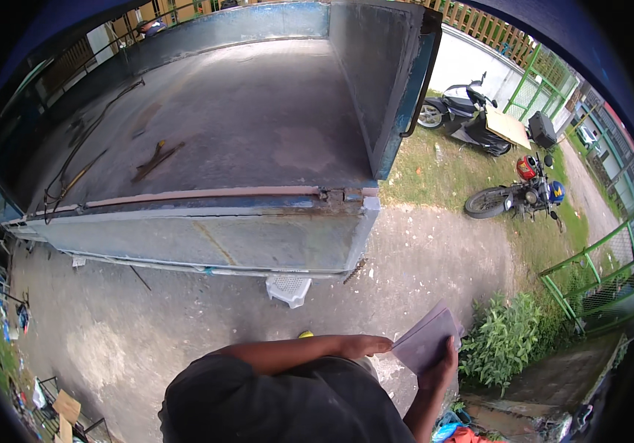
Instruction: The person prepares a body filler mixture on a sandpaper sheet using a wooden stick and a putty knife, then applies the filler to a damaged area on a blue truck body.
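Note:
A small stack of thin greyish-purple sheets [427,343], which look like sandpaper, is fanned out in front of my body to the right. My right hand [442,363] grips the stack by its right side, thumb lying over the top sheet. From the left, my left hand [367,345] reaches across and pinches the sheets' left corner between its closed fingers. Beyond my hands stands the grey-painted tail of a truck bed [258,240], its edge rusty and patched. A white plastic stool [289,289] is partly tucked beneath it.
Inside the bed lie a rusty tool with a yellow part [157,160] and a long dark cable or hose [95,125]. At right are two motorcycles [472,122], [527,198], a green mesh gate [597,269] and a leafy bush [505,340]. Cardboard pieces [66,407] lie at lower left.

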The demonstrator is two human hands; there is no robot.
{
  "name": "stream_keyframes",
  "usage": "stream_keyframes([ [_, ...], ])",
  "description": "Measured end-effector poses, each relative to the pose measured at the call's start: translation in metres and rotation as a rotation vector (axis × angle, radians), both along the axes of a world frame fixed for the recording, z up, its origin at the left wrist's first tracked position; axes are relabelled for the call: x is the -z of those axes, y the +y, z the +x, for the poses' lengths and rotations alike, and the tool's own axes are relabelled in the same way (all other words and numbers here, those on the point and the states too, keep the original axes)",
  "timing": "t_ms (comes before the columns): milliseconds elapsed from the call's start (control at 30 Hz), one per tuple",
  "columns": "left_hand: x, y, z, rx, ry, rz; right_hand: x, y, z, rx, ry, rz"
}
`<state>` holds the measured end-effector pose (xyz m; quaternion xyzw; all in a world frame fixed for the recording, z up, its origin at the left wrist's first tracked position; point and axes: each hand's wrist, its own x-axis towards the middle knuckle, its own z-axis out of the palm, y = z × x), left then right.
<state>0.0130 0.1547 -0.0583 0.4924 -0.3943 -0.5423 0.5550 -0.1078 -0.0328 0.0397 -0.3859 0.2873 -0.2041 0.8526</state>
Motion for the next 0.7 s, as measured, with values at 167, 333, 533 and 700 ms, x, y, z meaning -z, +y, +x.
stream_keyframes([
  [167, -0.026, 0.056, -0.01, 0.392, -0.268, 0.026, 0.001, -0.016, -0.002, 0.128, -0.031, 0.096],
  [333, 0.056, 0.068, 0.013, -0.046, -1.093, 0.482, 0.001, -0.011, 0.018, 0.072, -0.169, 0.23],
  [533, -0.043, 0.007, -0.002, -0.353, 0.126, -0.229, 0.02, 0.024, 0.033, -0.026, -0.275, 0.419],
  [700, -0.029, -0.004, 0.014, -0.479, 0.125, -0.059, 0.028, 0.051, 0.041, -0.154, -0.24, 0.433],
])
